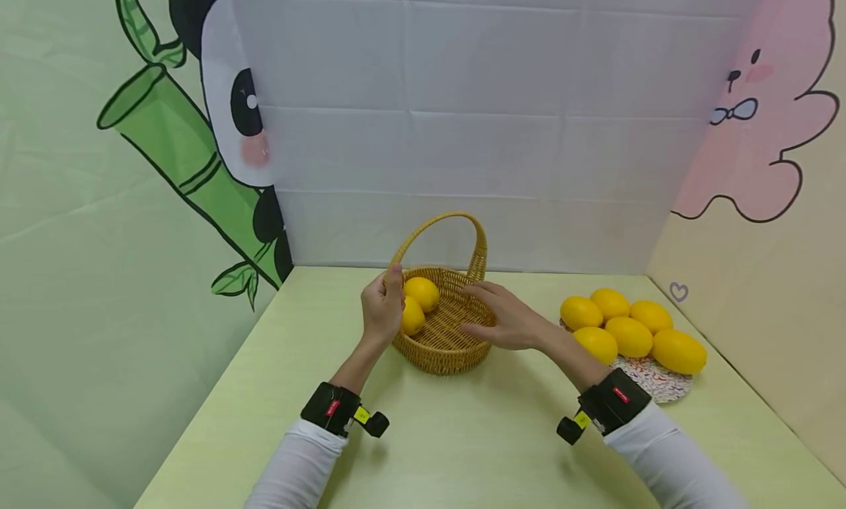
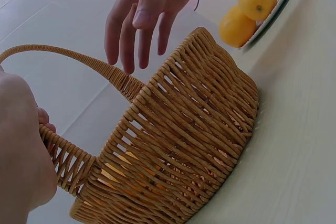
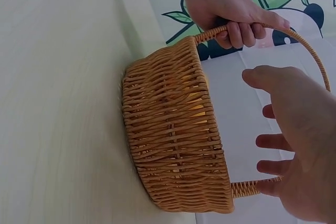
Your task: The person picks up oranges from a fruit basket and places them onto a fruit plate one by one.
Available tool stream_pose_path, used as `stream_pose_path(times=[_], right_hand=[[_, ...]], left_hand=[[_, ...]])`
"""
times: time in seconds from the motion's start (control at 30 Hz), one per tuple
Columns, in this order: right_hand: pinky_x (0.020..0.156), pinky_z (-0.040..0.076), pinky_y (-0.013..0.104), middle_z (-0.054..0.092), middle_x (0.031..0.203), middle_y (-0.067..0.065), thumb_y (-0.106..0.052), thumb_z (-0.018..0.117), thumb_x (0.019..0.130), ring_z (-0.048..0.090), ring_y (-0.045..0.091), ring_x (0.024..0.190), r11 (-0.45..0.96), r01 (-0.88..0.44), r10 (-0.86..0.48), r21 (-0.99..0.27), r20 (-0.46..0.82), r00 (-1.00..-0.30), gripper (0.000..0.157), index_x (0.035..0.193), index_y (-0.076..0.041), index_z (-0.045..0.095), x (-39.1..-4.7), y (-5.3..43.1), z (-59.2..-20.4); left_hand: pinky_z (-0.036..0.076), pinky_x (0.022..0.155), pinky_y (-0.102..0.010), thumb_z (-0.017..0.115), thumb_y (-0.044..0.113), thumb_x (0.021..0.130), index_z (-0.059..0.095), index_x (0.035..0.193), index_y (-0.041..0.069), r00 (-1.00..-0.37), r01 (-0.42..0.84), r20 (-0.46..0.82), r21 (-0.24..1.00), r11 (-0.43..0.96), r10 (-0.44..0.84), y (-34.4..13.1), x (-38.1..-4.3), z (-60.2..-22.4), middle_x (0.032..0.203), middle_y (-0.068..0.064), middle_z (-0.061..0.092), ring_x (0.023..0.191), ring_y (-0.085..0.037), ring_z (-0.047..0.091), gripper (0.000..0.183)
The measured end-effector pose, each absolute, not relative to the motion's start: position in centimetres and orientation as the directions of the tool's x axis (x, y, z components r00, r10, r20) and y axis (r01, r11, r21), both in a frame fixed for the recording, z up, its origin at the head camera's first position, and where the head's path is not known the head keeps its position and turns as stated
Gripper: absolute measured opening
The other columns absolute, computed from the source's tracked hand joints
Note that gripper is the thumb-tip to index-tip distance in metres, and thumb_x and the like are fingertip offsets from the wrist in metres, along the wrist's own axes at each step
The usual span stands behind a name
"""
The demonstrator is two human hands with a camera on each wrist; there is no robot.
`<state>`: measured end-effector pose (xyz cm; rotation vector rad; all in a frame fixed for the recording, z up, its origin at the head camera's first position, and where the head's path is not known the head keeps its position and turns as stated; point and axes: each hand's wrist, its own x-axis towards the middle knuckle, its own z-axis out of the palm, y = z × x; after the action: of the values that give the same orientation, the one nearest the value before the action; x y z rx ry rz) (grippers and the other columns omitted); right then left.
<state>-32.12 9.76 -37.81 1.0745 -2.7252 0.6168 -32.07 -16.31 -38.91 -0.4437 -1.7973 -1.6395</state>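
Note:
A round wicker basket (image 1: pixel 444 361) with a tall arched handle (image 1: pixel 481 253) stands on the table. Inside it, two yellow lemons (image 1: pixel 421 294) lie against the left side. My left hand (image 1: pixel 382 307) grips the left foot of the handle, fingers wrapped round it; the right wrist view shows that left hand (image 3: pixel 223 11) curled on the wicker. Over the basket's right rim, my right hand (image 1: pixel 509 319) hovers with fingers spread and nothing in them. In the left wrist view, the fingers of that right hand (image 2: pixel 152 9) hang loosely above the basket opening.
To the right, several more lemons (image 1: pixel 628 336) sit piled on a speckled round plate (image 1: pixel 661 383), partly behind my right forearm. A pale table (image 1: pixel 456 450) reaches back to a white cloth wall (image 1: pixel 489 156). Cartoon-printed panels flank both sides.

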Motion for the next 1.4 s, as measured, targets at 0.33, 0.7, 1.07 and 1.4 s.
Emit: stream_pose_path(times=[0.33,0.7,1.07,1.4], right_hand=[[0.116,0.033,0.055,0.043,0.157,0.011,-0.045,0.066,0.099,0.032,0.025,0.145,0.596,-0.733,-0.680,-0.328,0.279,-0.678,0.068,0.154,-0.010,0.047,-33.5,6.6,-37.2],[0.113,0.039,0.048,0.050,0.152,0.006,-0.047,0.063,0.100,0.042,0.023,0.139,0.611,-0.728,-0.699,-0.311,0.219,-0.680,0.065,0.151,-0.010,0.050,-34.9,3.7,-37.3],[0.112,0.040,0.045,0.051,0.151,0.008,-0.040,0.066,0.100,0.045,0.024,0.137,0.617,-0.701,-0.702,-0.358,0.152,-0.696,0.063,0.152,-0.008,0.050,-36.0,1.4,-37.7],[0.106,0.045,0.041,0.052,0.148,0.010,-0.029,0.070,0.099,0.049,0.026,0.130,0.622,-0.727,-0.753,-0.293,0.031,-0.657,0.068,0.158,-0.010,0.042,-36.2,-1.5,-37.2]], left_hand=[[0.024,0.035,-0.015,0.048,0.018,0.111,0.044,0.065,-0.005,-0.716,0.658,0.675,0.738,0.150,-0.179,-16.6,-31.4,-38.4,0.049,-0.002,0.039,0.038,0.000,0.033,0.052],[0.024,0.035,-0.015,0.048,0.021,0.111,0.044,0.066,0.000,-0.744,0.632,0.648,0.761,0.145,-0.160,-17.1,-31.1,-38.5,0.049,0.000,0.038,0.038,-0.001,0.032,0.050],[0.023,0.035,-0.015,0.048,0.022,0.111,0.045,0.066,0.001,-0.749,0.631,0.644,0.765,0.130,-0.154,-17.5,-31.0,-38.3,0.049,0.001,0.039,0.038,-0.001,0.033,0.050],[0.023,0.033,-0.017,0.048,0.032,0.111,0.045,0.066,0.004,-0.762,0.617,0.631,0.776,0.131,-0.146,-18.1,-33.5,-40.5,0.049,0.000,0.041,0.037,-0.008,0.036,0.054]])
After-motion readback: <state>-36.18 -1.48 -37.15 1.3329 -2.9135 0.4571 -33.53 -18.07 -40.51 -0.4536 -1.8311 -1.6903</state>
